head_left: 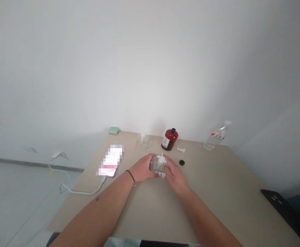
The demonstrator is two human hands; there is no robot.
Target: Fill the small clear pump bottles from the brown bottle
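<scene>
Two hands: the left hand (144, 168) and the right hand (177, 178) come together over the middle of the beige table (218, 202), around one small object.
Held object: a small clear glass jar (155, 164), with crumpled white tissue (161, 162) bunched at its right side and hanging below it. Fingers hide part of its shape.
Left hand: closed narrowly around the jar's left side, with a black cord bracelet (131, 176) at the wrist.
Right hand: curled narrowly over the tissue and the jar's right side.
Likely reason for the hold: the left hand seems to steady the glass while the right presses the tissue against it.
Long axis: the jar seems to lie roughly level, running left to right between the hands. Which way its mouth points cannot be told.
Nearby: a round black cap (182, 162) sits just beyond the right hand, with a small white scrap (181, 150) farther back.
Rest: a dark red glass bottle (169, 139), a clear plastic water bottle (216, 137), a clear square container (142, 141), a small green case (114, 130), and a phone (110, 160) with a white cable (80, 192).
</scene>
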